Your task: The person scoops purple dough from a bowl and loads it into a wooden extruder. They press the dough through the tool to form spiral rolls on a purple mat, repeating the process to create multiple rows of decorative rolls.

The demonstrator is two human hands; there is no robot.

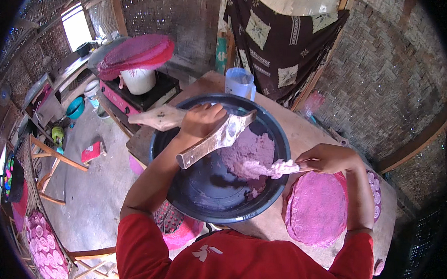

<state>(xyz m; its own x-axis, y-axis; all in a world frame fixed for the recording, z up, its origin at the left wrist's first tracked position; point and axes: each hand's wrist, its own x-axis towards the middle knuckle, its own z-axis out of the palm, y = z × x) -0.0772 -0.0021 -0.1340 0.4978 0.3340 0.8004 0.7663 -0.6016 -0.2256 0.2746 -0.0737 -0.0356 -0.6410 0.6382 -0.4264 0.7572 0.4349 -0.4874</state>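
Note:
My left hand (202, 121) is closed around a pale wooden tool (216, 140) with two long arms, one slanting over the basin and the other pointing left past the rim. Below it is a wide dark basin (196, 200) with a lump of pinkish-purple dough (250, 150) in its right half. At the basin's right rim, my right hand (330, 159) pinches a thin utensil whose end is covered by a clump of dough (283, 168); its kind is hidden. Just under that hand lies a stack of round pink mesh mats (316, 208).
A translucent blue jug (240, 84) stands behind the basin on the wooden table (304, 128). To the left, a white pot (139, 81) under pink mats sits on a stove (120, 97). Dough swirls (42, 239) lie on a rack at lower left, more swirls (374, 196) at right.

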